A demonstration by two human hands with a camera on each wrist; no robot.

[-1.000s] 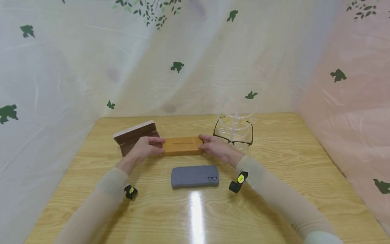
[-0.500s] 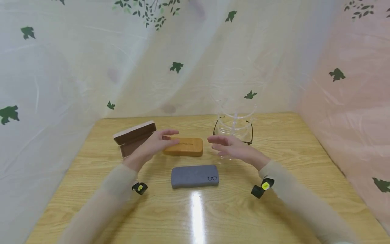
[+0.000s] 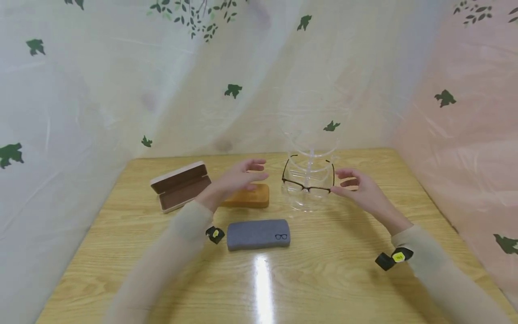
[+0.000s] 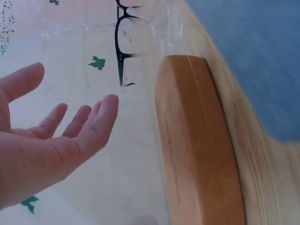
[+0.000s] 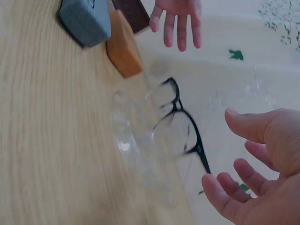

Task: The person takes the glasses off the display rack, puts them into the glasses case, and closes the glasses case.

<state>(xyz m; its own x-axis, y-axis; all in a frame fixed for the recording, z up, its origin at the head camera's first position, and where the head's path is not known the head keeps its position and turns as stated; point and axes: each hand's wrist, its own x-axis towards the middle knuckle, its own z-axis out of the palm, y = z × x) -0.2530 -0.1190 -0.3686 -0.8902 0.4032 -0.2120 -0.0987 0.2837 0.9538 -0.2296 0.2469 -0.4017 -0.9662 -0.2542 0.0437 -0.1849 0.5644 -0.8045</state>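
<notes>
Dark-rimmed eyeglasses (image 3: 306, 188) rest on a clear display stand (image 3: 310, 155) at the back, right of the middle. My right hand (image 3: 366, 193) is just to their right, fingers parted and holding nothing. In the head view its thumb tip overlaps the frame's right corner; whether it touches I cannot tell. To the left of the stand my left hand (image 3: 234, 180) hovers over an orange glasses case (image 3: 259, 198) and partly covers it. Nothing lies between its fingers. The left wrist view shows this closed case (image 4: 187, 140) beside the hand, apart from it.
A closed blue-grey glasses case (image 3: 255, 236) lies in front of the orange one. At the left, a glasses case with a brown lining (image 3: 180, 182) stands with its lid raised. A leaf-patterned curtain (image 3: 178, 99) closes off the back of the wooden table (image 3: 323, 279).
Both hands have let go of the orange case and moved right. The right hand has passed to the eyeglasses' far side; the left has crossed over the case. The cases stay put.
</notes>
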